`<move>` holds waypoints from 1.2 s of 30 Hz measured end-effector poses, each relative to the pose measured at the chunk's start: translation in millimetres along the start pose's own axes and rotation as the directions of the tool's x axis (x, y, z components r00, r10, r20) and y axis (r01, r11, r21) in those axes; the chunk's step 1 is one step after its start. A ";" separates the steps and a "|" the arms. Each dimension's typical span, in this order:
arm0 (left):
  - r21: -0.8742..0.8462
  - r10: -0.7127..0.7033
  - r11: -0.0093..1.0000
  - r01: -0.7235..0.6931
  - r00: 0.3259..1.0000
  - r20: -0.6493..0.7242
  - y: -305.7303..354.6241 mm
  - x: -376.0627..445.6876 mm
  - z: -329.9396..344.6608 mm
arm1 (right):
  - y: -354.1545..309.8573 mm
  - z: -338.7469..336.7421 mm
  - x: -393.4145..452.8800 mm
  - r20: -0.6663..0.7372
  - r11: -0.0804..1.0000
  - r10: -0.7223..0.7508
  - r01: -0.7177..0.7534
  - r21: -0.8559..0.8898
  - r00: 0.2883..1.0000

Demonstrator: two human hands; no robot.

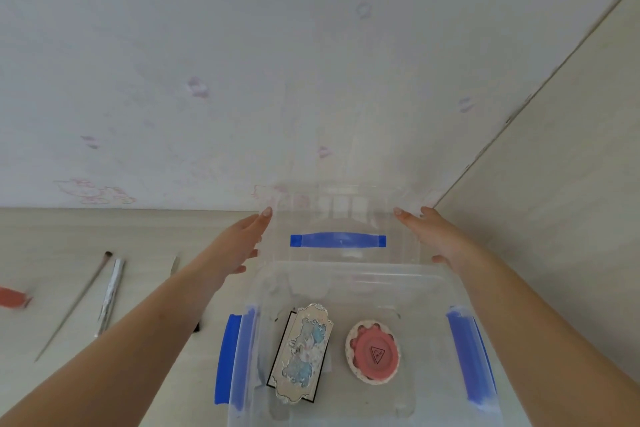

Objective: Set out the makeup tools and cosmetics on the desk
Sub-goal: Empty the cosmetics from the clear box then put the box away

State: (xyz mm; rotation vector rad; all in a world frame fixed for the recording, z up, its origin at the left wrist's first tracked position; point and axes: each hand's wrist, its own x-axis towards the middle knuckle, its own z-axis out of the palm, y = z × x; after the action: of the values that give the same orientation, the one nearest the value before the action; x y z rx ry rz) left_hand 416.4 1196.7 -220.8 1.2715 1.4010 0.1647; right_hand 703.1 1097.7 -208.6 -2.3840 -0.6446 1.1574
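A clear plastic box [346, 277] with blue side latches stands on the desk in front of me. Inside lie an ornate silver-and-blue palette [303, 352] on top of a black-edged flat case, and a round pink compact [373, 352]. Its clear lid [341, 215] with a blue handle is held upright behind the box. My left hand [244, 243] grips the lid's left edge and my right hand [438, 239] grips its right edge. On the desk to the left lie a thin brush [74, 303], a silver stick [111, 295] and a red item [14, 297].
The pale wooden desk [52, 236] meets a wall with faint pink patterns just behind the lid. A pale side panel [554, 184] rises at the right. A small metal tool [175, 265] lies beside my left forearm.
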 end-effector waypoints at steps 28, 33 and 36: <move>0.507 0.232 0.773 -0.382 0.913 0.335 -17.2 -105.4 70.4 | 56.6 30.9 -122.9 0.137 0.700 -0.620 0.623 -0.349 0.773; 0.874 0.090 0.407 -0.264 0.964 0.249 -33.4 -90.6 99.1 | 68.0 62.6 -109.1 0.322 0.447 -0.400 0.490 -0.749 0.858; 0.954 0.087 0.228 -0.197 0.980 0.181 -47.8 -84.8 109.0 | 73.7 76.9 -108.8 0.313 0.336 -0.366 0.438 -0.834 0.877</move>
State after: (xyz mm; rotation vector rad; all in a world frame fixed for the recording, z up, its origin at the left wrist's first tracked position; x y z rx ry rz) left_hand 450.7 1055.5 -236.6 2.4287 1.2624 -0.8232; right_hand 598.1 988.7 -225.6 -2.6230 -2.2240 0.7059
